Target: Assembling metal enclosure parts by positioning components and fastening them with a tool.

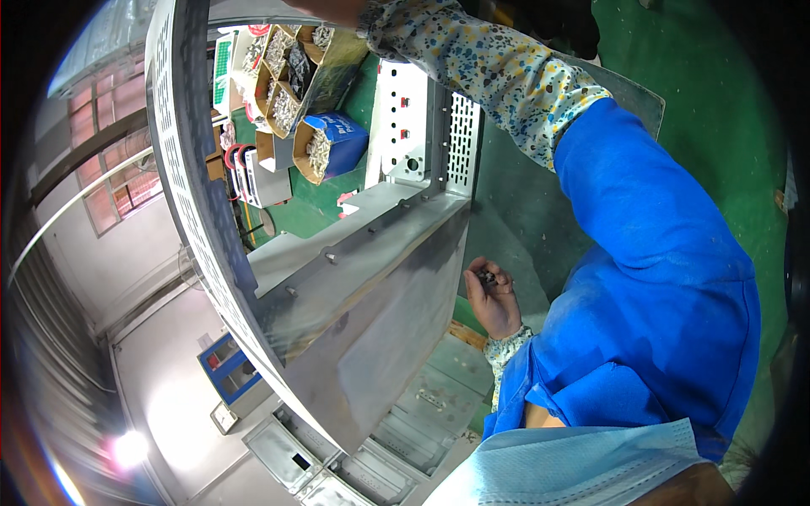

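Observation:
My left hand (494, 302) is turned palm up, its fingers curled round several small dark metal pieces (486, 277), too small to tell whether screws or nuts. It is beside a large grey sheet-metal cabinet frame (396, 295), apart from its lower panel. My right arm stretches across the top of the view in a blue sleeve with a speckled cuff. At the upper edge my right hand (333, 8) is cut off, near the top of the frame; its fingers do not show. Small studs (330, 257) stick out along the frame's inner ledge.
Through the frame, cardboard boxes (283, 110) of small pale parts and a blue box (342, 143) stand on the green floor (304, 211). A white panel (403, 126) with red switches is inside the frame. Grey metal housings (291, 451) lie at the bottom.

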`<state>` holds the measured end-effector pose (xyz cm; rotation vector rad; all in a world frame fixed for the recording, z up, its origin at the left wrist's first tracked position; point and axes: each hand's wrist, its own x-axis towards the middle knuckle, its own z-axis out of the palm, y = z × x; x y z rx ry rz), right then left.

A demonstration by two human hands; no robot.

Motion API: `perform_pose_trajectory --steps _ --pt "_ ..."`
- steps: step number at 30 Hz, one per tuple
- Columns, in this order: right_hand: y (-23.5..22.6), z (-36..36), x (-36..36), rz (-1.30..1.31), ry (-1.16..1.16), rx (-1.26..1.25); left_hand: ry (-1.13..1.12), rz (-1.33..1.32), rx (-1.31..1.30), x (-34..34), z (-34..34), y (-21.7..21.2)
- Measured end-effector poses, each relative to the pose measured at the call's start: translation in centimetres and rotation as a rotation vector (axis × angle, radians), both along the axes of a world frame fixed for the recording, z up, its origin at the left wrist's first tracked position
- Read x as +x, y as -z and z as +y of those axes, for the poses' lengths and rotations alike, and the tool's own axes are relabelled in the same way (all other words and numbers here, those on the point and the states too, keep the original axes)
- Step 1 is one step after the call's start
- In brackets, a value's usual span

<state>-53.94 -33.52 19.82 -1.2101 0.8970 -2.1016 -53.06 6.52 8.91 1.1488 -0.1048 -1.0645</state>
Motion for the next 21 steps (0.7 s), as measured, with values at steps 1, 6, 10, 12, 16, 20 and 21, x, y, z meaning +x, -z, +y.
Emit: perform_pose_trajectory --steps 1,6,10,12,16,20,21 --pt "-0.6 1.1 -0.5 -0.074 -0.018 -0.013 0.012 0.004 -0.014 0.1 0.1 0.0" --pt "-0.6 1.1 -0.7 -0.153 0.013 -0.079 -0.025 0.012 0.028 0.0 0.2 0.1" --pt "-0.4 0.4 -0.5 0.014 0.011 -0.067 -0.019 0.009 0.018 0.0 0.2 0.1" --pt "-0.4 0.4 -0.7 0.052 0.003 -0.052 0.001 -0.005 -0.004 -0.1 0.2 0.1" --pt "-0.3 1.9 -2.0 -0.043 -0.125 -0.041 0.038 0.001 -0.043 -0.2 0.3 -0.1" --pt "2.6 7.4 -4.7 0.020 -0.216 0.062 -0.031 0.094 -0.031 -0.4 0.1 0.1" --pt "5.0 9.0 -4.3 0.096 -0.340 0.072 -0.036 0.122 -0.036 -0.4 0.0 0.0"
